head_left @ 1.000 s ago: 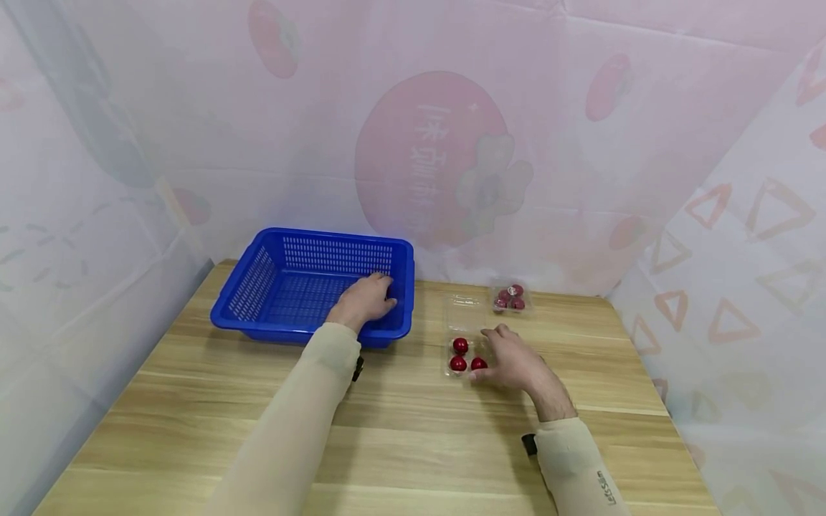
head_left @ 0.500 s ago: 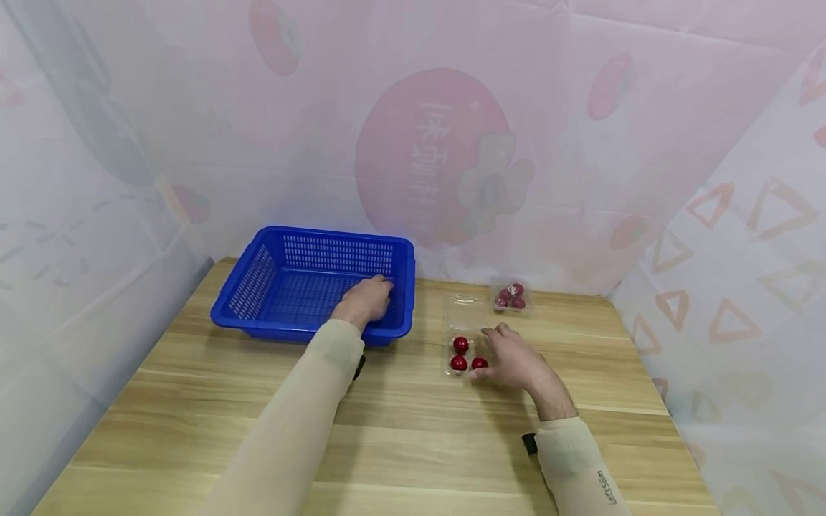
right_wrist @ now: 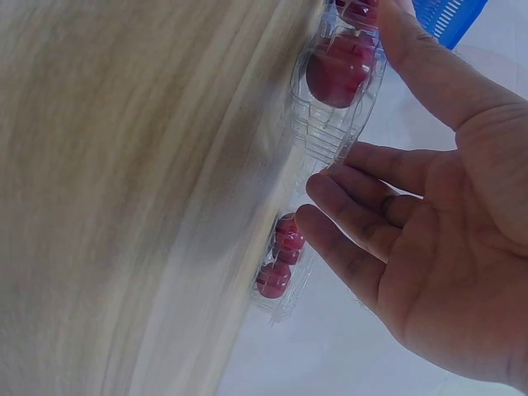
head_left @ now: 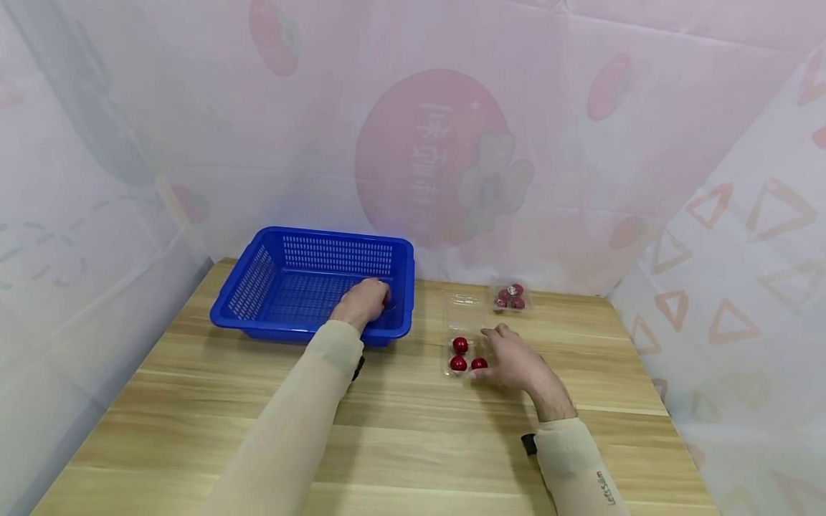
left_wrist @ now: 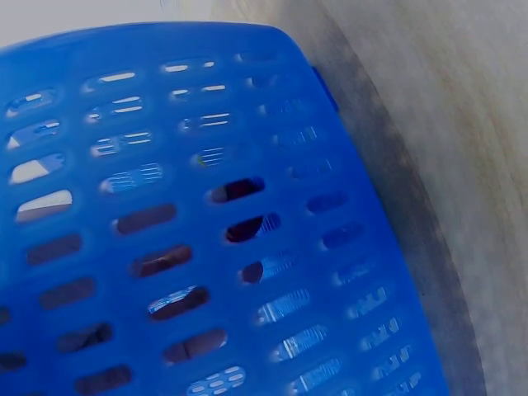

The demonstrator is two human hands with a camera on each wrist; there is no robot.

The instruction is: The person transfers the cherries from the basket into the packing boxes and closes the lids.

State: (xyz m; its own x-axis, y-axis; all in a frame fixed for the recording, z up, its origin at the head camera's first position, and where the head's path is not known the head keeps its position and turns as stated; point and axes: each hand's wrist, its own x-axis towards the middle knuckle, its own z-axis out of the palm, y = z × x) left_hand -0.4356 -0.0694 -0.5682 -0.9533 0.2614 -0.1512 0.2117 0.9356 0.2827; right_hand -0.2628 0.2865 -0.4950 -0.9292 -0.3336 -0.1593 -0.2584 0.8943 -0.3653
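My left hand (head_left: 363, 302) is down inside the blue basket (head_left: 312, 334), near its right end. It grips a shiny red round fruit (head_left: 386, 297), only partly showing past the fingers. In the left wrist view the slotted basket wall (left_wrist: 247, 206) hides most of that hand, with dark red behind a few slots. My right hand (head_left: 513, 360) holds the right side of an open clear plastic box (head_left: 466, 315), thumb at the front and fingertips at the far corner. Three red fruits (head_left: 458, 363) sit in that box, and its right rear spot shows no fruit.
Behind the right hand, near the table's back edge, stands a second clear box (head_left: 512, 295) with several red fruits and a lid label. The wooden table (head_left: 413, 444) meets a printed cloth backdrop (head_left: 555, 236) at the back.
The left hand's fingers have curled in the basket, and a red fruit now shows at their right side. The right hand and the open box have stayed in place.
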